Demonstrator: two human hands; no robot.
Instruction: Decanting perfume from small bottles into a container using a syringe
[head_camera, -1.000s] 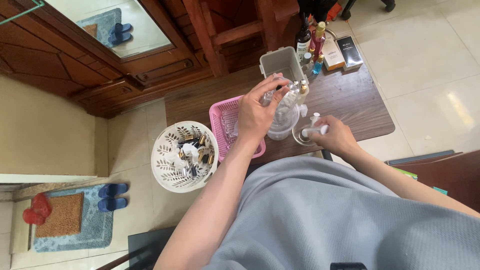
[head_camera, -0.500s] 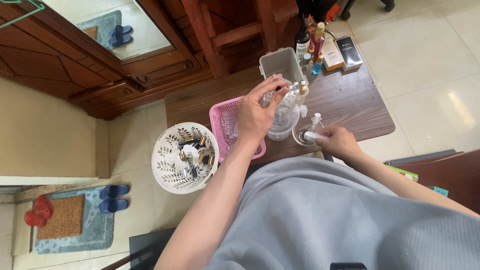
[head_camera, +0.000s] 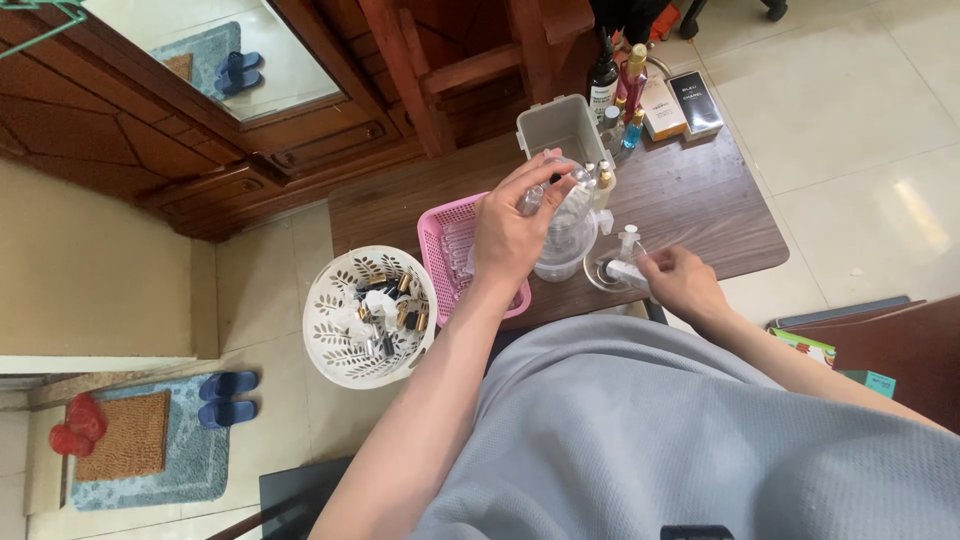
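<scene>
On the dark wood table (head_camera: 700, 215) by pale floor tiles (head_camera: 850, 120), hands work.

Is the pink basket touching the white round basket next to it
Touching, as far as the head view shows: the pink basket sits on the table and its left wall meets the rim of the white round basket with no gap visible between them.
</scene>
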